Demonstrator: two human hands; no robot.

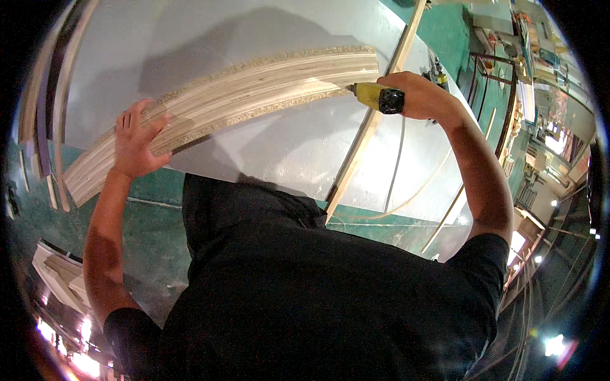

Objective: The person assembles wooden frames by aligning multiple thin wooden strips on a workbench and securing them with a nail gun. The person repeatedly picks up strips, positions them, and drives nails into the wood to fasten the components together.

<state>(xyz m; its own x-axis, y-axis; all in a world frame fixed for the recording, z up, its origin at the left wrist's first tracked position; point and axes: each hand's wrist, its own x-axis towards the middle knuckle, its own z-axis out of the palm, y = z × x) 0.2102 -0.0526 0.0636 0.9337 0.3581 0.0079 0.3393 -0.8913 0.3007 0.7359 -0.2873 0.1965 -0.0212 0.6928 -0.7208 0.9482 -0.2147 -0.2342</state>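
Note:
A long curved board of layered, light-striped wood, with rough flaky edges, lies across a grey sheet-topped surface. My left hand grips its left part, fingers across the top toward the far edge and thumb at the near edge. At the board's right end, my right hand is closed round the handle of a yellow nail gun with a black cap. The gun's narrow nose meets the board's near edge, or comes very close to it. My palm and fingers hide the handle.
Under the right end runs a pale wooden strip, slanting across the grey sheet. A thin hose trails over that sheet. Beyond my right hand rests another yellow-and-black tool. Several curved strips stand at far left, above a green floor.

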